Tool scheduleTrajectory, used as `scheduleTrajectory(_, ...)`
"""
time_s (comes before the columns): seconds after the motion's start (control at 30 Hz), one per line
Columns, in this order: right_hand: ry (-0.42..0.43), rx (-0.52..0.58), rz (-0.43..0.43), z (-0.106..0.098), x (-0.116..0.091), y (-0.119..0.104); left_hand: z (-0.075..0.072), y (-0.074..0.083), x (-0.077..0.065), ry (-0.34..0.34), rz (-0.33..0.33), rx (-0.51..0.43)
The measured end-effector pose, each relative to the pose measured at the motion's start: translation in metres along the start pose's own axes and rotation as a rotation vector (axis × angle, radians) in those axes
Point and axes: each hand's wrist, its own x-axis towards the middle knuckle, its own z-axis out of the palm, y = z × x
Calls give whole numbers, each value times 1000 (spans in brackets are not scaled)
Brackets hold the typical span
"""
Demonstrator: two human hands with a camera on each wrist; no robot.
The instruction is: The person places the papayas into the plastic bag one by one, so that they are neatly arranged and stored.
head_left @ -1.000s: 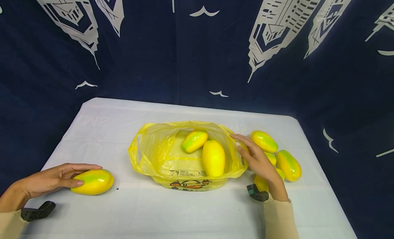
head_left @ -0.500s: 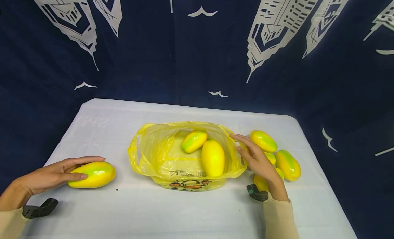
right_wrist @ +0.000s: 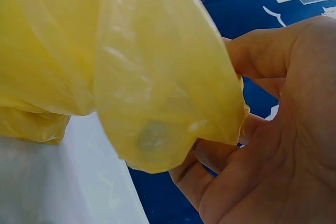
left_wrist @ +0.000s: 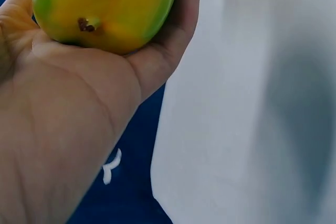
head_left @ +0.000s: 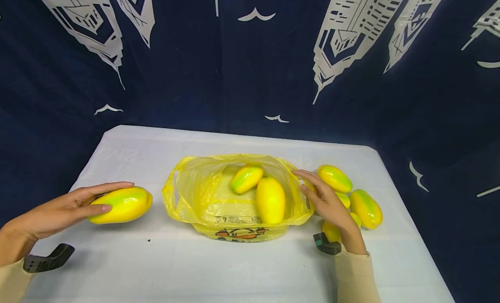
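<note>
In the head view my left hand (head_left: 72,207) grips a yellow-green papaya (head_left: 123,205) above the table's left side. The left wrist view shows the papaya's stem end (left_wrist: 92,23) at my palm, with the thumb along one side; the far fingers are mostly hidden. At centre, a yellow plastic bag (head_left: 230,233) stands with its mouth wide apart. Two papayas lie inside it, a smaller papaya (head_left: 247,179) and a larger papaya (head_left: 271,201). My right hand (head_left: 326,199) holds the bag's right rim, the fingers partly behind the plastic (right_wrist: 163,77) in the right wrist view.
Several more papayas lie to the right of the bag, among them an upper papaya (head_left: 334,179) and a ridged papaya (head_left: 366,209), partly behind my right forearm. A white cloth covers the table (head_left: 187,272). A dark blue patterned curtain (head_left: 187,77) hangs behind it.
My left hand has lifted the papaya off the table, moving it up and slightly right. The right hand and the bag have stayed in place.
</note>
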Motion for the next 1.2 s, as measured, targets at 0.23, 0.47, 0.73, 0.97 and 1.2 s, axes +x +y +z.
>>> scheduleTrajectory(0.23,3,-9,12,0,1,1,3,23,7,13,44,94)
scheduleTrajectory(0.47,2,-21,18,0,-1,1,3,35,17,76,17,117)
scheduleTrajectory(0.73,3,-8,9,-1,-1,1,4,51,29,75,32,103)
scheduleTrajectory(0.97,5,-2,30,-2,-2,-1,8,68,42,61,34,110)
scheduleTrajectory(1.2,10,1,13,-2,-3,0,19,88,56,47,73,117)
